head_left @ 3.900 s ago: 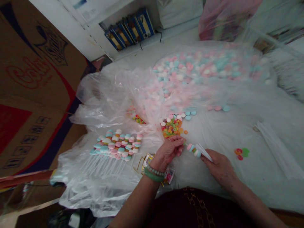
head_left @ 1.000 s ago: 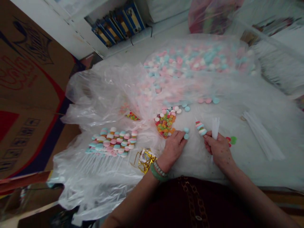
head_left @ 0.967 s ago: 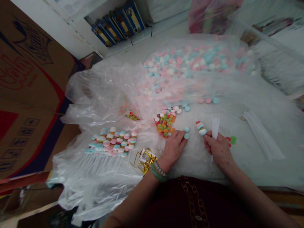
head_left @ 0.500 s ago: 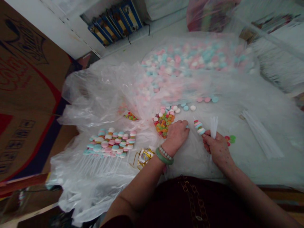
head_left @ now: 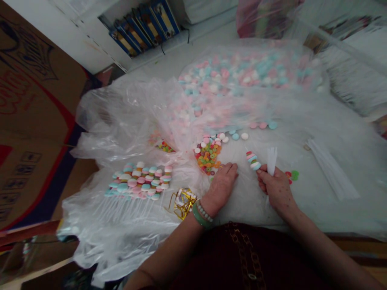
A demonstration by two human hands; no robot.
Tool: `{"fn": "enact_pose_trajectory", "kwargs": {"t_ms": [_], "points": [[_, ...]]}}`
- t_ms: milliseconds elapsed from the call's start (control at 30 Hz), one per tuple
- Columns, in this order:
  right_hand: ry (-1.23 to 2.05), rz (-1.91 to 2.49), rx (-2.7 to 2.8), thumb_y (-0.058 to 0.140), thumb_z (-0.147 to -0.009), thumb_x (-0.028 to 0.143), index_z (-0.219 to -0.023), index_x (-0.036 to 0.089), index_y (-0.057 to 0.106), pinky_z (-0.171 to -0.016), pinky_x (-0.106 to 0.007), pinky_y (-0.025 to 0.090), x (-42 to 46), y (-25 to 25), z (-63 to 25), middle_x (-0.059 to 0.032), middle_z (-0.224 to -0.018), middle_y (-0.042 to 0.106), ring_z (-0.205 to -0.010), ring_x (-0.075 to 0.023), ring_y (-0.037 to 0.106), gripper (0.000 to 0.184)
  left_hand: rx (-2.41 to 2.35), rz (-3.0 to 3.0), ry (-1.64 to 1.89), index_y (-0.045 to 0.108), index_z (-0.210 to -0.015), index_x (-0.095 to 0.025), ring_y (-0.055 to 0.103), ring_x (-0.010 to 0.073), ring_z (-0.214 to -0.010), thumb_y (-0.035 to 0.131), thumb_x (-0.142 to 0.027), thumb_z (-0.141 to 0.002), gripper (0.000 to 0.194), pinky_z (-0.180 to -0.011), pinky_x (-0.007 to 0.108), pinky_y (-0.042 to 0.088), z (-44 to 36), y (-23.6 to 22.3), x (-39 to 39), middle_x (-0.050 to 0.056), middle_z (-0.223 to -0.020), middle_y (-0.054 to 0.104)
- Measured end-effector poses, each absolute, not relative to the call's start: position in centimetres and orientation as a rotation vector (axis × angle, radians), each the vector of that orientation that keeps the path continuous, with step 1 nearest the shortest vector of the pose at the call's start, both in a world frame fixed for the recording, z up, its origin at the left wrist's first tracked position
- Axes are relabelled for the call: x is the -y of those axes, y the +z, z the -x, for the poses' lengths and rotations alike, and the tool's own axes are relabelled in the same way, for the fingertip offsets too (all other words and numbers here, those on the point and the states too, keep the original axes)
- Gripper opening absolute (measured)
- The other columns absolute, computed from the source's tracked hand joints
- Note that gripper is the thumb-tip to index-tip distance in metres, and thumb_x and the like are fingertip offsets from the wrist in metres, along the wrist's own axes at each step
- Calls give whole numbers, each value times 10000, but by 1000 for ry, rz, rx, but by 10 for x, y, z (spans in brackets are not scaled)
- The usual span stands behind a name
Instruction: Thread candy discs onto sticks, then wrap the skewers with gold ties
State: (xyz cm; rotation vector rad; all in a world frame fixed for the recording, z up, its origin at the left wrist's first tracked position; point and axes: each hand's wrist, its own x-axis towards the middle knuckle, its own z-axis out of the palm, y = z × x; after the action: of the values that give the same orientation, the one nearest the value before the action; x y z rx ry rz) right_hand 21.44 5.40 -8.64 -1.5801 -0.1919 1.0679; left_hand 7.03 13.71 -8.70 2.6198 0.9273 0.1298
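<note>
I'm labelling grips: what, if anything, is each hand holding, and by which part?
Right hand: a candy skewer, pinched just below its sweets, and white sticks, gripped below their upper ends. Left hand: can't tell.

Cardboard box (head_left: 45,129): red script (head_left: 13,96), apparently "Cola"; dark lettering (head_left: 39,60) above illegible

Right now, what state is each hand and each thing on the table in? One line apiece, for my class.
Left hand: palm down; any grip hidden.
Right hand: closed.
Held candy stick: loaded, tip bare.
Held white sticks: bare, bunched.
Other candy sticks: loaded, piled lying down.
Spare sticks: bare, lying bundled.
Marshmallows: mostly under clear plastic, some loose.
Ring sweets: heaped.
Gold strips: tangled.
</note>
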Motion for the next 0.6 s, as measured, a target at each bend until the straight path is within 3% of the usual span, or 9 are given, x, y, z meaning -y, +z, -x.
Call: {"fn": "enact_pose_trajectory", "kwargs": {"t_ms": [167,300,400,500,600], "points": [[1084,1616,206,636,-641,357,-724,184,524,-332,-199,236,-53,-83,-213,72,-465,438,-361,-74,363,222,-970,-2556,144,538,-1178,-171,543,188,-1037,383,-155,-909,311,-937,330,431,-67,-83,-144,87,-1120,605],[1108,1653,253,624,-658,364,-717,187,516,-342,-206,245,-52,-81,-212,71,-458,436,-364,-79,359,216,-805,-2616,110,518,-1221,-168,530,189,-1081,376,-136,-909,344,-951,347,423,-60,-85,-144,102,-1197,569],[1123,1713,360,598,-697,386,-737,192,535,-365,-220,271,-46,-84,-212,69,-457,435,-379,-97,374,208,-893,-2485,224,563,-1198,-187,552,198,-1025,437,-158,-890,334,-913,365,440,-56,-85,-149,97,-1110,609],[1067,1853,667,555,-749,396,-792,191,604,-478,-252,366,-38,-86,-211,25,-553,541,-496,-143,493,215,-1157,-1935,503,637,-1108,-197,589,189,-871,550,-226,-834,289,-796,336,475,-57,-81,-160,62,-882,652],[989,1923,1031,498,-800,400,-828,197,648,-646,-297,407,-34,-83,-206,-25,-729,638,-704,-203,581,255,-1154,-1178,629,633,-1099,-159,561,130,-627,623,-283,-773,348,-570,254,449,-57,-75,-170,11,-681,598]]}}
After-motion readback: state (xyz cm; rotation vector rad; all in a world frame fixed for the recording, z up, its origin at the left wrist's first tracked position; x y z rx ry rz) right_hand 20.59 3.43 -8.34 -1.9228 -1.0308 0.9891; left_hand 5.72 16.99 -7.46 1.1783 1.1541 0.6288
